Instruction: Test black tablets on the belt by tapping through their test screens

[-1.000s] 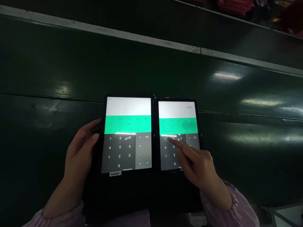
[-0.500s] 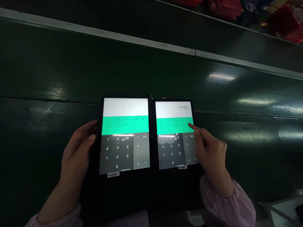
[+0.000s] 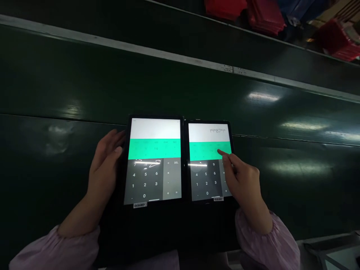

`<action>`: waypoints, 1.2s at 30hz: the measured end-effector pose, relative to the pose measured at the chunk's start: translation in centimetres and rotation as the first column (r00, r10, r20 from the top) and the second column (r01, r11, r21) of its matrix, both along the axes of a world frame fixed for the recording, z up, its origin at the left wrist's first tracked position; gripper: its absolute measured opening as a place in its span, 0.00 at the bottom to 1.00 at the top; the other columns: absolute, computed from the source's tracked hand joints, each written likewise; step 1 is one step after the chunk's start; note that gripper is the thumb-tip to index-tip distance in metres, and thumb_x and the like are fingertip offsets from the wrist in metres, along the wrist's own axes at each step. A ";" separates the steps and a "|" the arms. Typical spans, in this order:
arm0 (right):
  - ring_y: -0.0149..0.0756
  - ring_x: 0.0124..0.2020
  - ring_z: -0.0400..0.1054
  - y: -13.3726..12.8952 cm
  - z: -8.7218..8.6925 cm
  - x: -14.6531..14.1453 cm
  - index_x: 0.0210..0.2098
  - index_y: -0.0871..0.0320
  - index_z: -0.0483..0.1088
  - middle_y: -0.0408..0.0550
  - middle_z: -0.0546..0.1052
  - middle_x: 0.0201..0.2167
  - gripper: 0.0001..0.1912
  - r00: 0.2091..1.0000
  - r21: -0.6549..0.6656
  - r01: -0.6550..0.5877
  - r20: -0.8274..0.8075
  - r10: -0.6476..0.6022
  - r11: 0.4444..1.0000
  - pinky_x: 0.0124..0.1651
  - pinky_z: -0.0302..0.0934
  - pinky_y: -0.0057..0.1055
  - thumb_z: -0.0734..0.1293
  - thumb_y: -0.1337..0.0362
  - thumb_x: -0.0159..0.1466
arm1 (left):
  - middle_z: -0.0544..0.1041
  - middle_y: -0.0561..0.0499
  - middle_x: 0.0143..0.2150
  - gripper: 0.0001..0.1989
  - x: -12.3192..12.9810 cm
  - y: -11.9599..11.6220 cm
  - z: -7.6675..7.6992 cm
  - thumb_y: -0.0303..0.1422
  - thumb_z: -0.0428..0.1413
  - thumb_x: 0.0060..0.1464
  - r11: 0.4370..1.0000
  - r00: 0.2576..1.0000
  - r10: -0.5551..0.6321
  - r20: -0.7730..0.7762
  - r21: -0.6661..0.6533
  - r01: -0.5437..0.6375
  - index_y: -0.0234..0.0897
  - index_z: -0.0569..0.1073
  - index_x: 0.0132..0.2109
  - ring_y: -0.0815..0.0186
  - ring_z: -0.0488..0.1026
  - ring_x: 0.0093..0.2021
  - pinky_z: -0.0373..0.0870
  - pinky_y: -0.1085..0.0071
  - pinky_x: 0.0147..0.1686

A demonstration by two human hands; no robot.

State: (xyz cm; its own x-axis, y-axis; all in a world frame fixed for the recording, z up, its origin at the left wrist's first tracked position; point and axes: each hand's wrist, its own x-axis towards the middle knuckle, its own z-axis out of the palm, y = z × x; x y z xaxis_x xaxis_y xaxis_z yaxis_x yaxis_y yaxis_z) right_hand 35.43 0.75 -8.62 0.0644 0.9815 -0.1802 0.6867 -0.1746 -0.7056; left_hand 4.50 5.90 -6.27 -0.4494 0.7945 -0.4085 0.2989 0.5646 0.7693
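Two black tablets with lit calculator screens lie side by side in front of me. My left hand (image 3: 107,161) rests at the outer edge of the left tablet (image 3: 144,174), fingers loosely stretched and thumb apart, not wrapped round it. The left tablet's white display strip shows no entry. Over the right tablet (image 3: 206,174) is my right hand (image 3: 243,174). Its index finger points out, with the tip at the green function-key band; the other fingers are curled, with nothing visible in them. Symbols and 87 appear on the right display. White barcode labels sit along both lower edges.
The dark green worktop (image 3: 126,82) carries a pale strip (image 3: 157,54) across it. Stacked red items (image 3: 266,17) and another red stack (image 3: 336,39) sit at the upper right. Lamp reflections glare on the surface and screens. A pale object (image 3: 341,258) shows at bottom right.
My right index fingertip has moved left along the green band, and the right display's text has grown longer. My left hand has come closer to the left tablet. The view has shifted slightly.
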 end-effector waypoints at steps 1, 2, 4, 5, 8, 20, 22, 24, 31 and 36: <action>0.23 0.13 0.46 0.2 0.4 -0.5 0.45 0.65 0.85 0.35 0.61 0.12 0.23 1.000 -0.005 0.006 -0.008 -0.006 1.000 0.18 0.45 0.25 0.59 0.61 0.77 | 0.77 0.38 0.67 0.30 -0.1 0.3 -0.3 0.41 0.67 0.54 0.999 0.999 -0.005 0.034 0.033 0.004 0.38 0.74 0.62 0.45 0.68 0.73 0.60 0.47 0.76; 0.23 0.13 0.47 0.4 0.9 -1.2 0.46 0.64 0.85 0.36 0.64 0.13 0.23 1.000 -0.005 0.003 -0.022 -0.003 1.000 0.18 0.45 0.25 0.59 0.61 0.77 | 0.76 0.37 0.68 0.31 -0.1 0.6 -0.6 0.41 0.67 0.54 0.999 0.999 -0.007 0.046 0.048 0.005 0.37 0.74 0.62 0.45 0.66 0.74 0.56 0.46 0.77; 0.24 0.14 0.51 0.8 1.7 -2.9 0.51 0.65 0.84 0.38 0.68 0.15 0.24 0.994 0.006 -0.066 -0.089 0.066 0.998 0.19 0.48 0.24 0.58 0.62 0.78 | 0.76 0.38 0.69 0.29 -0.1 1.0 -1.0 0.38 0.66 0.56 0.999 1.000 -0.012 0.019 0.031 0.011 0.37 0.74 0.63 0.46 0.63 0.76 0.53 0.47 0.78; 0.24 0.15 0.55 1.0 2.0 -3.9 0.53 0.66 0.83 0.40 0.70 0.16 0.24 0.982 0.011 -0.129 -0.134 0.129 0.992 0.20 0.50 0.24 0.57 0.62 0.78 | 0.75 0.39 0.69 0.27 -0.2 1.0 -1.0 0.37 0.65 0.57 1.000 1.000 -0.022 -0.003 0.012 0.022 0.38 0.74 0.63 0.46 0.62 0.77 0.53 0.48 0.79; 0.26 0.16 0.60 1.6 2.0 -7.1 0.57 0.67 0.81 0.43 0.74 0.18 0.25 0.939 0.011 -0.267 -0.220 0.263 0.964 0.22 0.51 0.26 0.55 0.61 0.79 | 0.74 0.45 0.71 0.24 -0.6 0.9 -0.9 0.37 0.63 0.58 0.996 0.997 -0.075 -0.027 -0.047 0.074 0.44 0.77 0.61 0.48 0.61 0.78 0.57 0.51 0.77; 0.25 0.15 0.57 3.1 1.0 -10.0 0.49 0.63 0.83 0.52 0.87 0.34 0.22 0.974 -0.064 -0.194 -0.135 0.184 0.979 0.21 0.51 0.28 0.57 0.63 0.77 | 0.72 0.43 0.73 0.35 -2.9 0.2 0.3 0.36 0.64 0.52 0.970 0.952 -0.137 0.274 -0.158 0.185 0.44 0.71 0.68 0.43 0.62 0.77 0.72 0.46 0.70; 0.26 0.17 0.63 3.1 1.1 -10.3 0.50 0.62 0.83 0.53 0.87 0.37 0.22 0.968 -0.050 -0.215 -0.142 0.206 0.975 0.23 0.54 0.27 0.58 0.63 0.77 | 0.71 0.43 0.74 0.36 -3.1 0.2 0.4 0.35 0.64 0.52 0.969 0.946 -0.142 0.291 -0.157 0.194 0.43 0.70 0.69 0.43 0.62 0.77 0.72 0.47 0.69; 0.30 0.22 0.71 3.1 1.2 -10.6 0.54 0.61 0.82 0.52 0.87 0.35 0.21 0.955 -0.045 -0.265 -0.149 0.256 0.963 0.26 0.58 0.27 0.58 0.62 0.77 | 0.71 0.42 0.74 0.37 -3.1 0.2 0.3 0.35 0.64 0.52 0.967 0.942 -0.147 0.302 -0.154 0.200 0.43 0.70 0.70 0.42 0.62 0.77 0.73 0.47 0.69; 0.28 0.18 0.65 3.2 1.5 -10.3 0.44 0.60 0.83 0.49 0.85 0.29 0.20 0.973 -0.050 -0.162 -0.172 0.151 0.986 0.21 0.53 0.27 0.58 0.63 0.77 | 0.73 0.43 0.72 0.38 -3.3 -0.3 -0.3 0.34 0.61 0.54 0.946 0.922 -0.260 0.285 -0.115 0.302 0.46 0.67 0.72 0.41 0.65 0.75 0.76 0.45 0.66; 0.29 0.22 0.73 2.5 2.6 -12.2 0.55 0.60 0.81 0.51 0.88 0.38 0.21 0.874 0.011 -0.383 -0.320 0.367 0.923 0.29 0.66 0.26 0.58 0.63 0.78 | 0.64 0.43 0.77 0.40 -3.8 -1.0 -1.1 0.37 0.61 0.56 0.935 0.917 -0.337 0.215 -0.039 0.353 0.44 0.63 0.74 0.41 0.54 0.80 0.63 0.44 0.74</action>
